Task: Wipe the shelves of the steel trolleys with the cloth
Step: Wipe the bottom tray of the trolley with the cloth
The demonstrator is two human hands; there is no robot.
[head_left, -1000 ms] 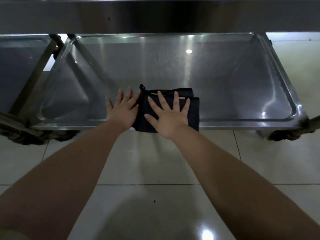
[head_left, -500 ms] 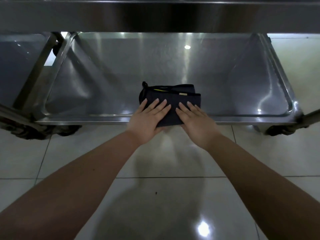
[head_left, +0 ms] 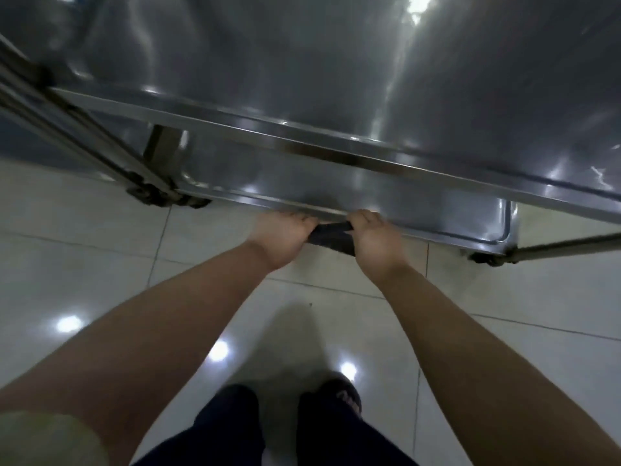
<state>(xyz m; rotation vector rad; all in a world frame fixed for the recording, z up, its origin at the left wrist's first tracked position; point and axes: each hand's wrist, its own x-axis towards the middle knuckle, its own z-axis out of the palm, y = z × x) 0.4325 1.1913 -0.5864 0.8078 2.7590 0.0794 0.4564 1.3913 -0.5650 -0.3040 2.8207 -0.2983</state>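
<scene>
The cloth (head_left: 332,237) sits at the shelf's (head_left: 437,210) front rim, open floor (head_left: 100,230) below. The left hand (head_left: 285,235) and right hand (head_left: 373,240) both grip it, fingers curled.

The left hand (head_left: 285,237) and the right hand (head_left: 373,241) curl around a dark cloth (head_left: 331,237) and hold it between them. The cloth is right at the front rim of the low shelf (head_left: 235,196). A big shiny shelf (head_left: 336,79) fills the picture at 12 o'clock. A wheel (head_left: 161,196) sits at 10 o'clock from the hands, and a second wheel (head_left: 484,257) at 3 o'clock. The floor (head_left: 84,257) is pale tile. Dark legs (head_left: 228,428) and a shoe (head_left: 347,396) show at 6 o'clock.
</scene>
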